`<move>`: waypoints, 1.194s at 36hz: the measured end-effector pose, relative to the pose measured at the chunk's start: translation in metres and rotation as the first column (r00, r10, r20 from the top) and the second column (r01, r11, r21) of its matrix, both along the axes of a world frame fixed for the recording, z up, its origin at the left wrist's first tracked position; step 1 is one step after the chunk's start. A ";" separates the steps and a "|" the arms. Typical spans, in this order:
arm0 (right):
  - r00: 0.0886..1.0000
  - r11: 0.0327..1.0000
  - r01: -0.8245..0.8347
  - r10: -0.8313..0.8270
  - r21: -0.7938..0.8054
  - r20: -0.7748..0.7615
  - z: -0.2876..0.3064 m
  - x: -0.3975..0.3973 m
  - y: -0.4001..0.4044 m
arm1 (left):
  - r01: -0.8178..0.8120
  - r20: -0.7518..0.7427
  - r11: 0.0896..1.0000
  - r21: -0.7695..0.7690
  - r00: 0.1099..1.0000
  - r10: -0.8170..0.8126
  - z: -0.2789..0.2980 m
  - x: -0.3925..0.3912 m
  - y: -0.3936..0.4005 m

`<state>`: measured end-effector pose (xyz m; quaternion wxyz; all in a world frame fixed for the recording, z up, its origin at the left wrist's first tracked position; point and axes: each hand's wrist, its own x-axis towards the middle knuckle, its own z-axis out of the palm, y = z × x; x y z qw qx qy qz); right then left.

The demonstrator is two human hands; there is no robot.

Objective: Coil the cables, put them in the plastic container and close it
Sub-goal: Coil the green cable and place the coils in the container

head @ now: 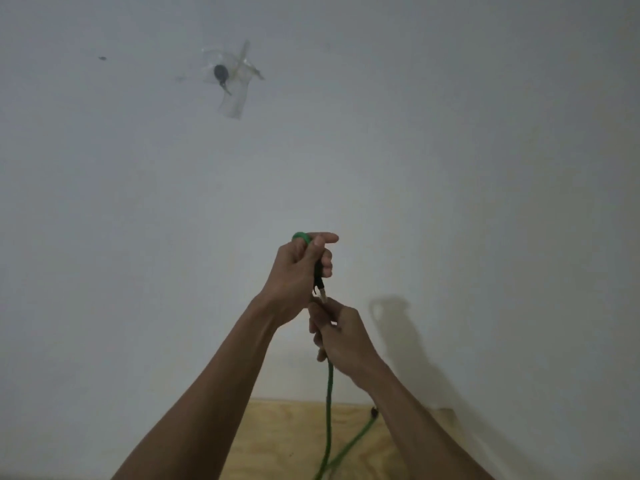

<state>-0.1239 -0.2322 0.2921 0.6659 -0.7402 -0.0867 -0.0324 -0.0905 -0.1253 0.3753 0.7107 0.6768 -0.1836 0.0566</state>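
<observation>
A green braided cable (328,407) hangs from my hands down to a plywood surface (277,441) at the bottom of the view. My left hand (298,275) is raised in front of a white wall and is shut on the cable's upper end; a green loop shows above its knuckles and a black plug with a metal tip sticks out below its fingers. Just under it, my right hand (341,336) pinches the same cable near the plug. A second strand of the cable runs off to the right across the plywood. No plastic container is in view.
A white wall (450,168) fills most of the view. High on it, left of centre, a small dark object (220,72) is fixed under clear tape. My arms cast a shadow on the wall at the right.
</observation>
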 end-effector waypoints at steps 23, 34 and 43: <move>0.922 0.991 0.085 -0.040 -0.100 0.386 0.063 0.031 -0.063 | 0.516 -0.458 0.855 -0.053 0.749 -0.480 -0.017 -0.023 0.008; 0.998 1.000 0.015 -0.014 -0.011 0.062 0.007 0.002 -0.030 | 0.484 -0.126 0.851 -0.204 0.849 -0.513 0.002 -0.005 -0.007; 0.977 0.969 0.156 -0.124 -0.189 0.172 0.014 -0.003 -0.031 | 0.160 0.046 0.982 0.101 0.985 -0.165 -0.003 0.026 0.006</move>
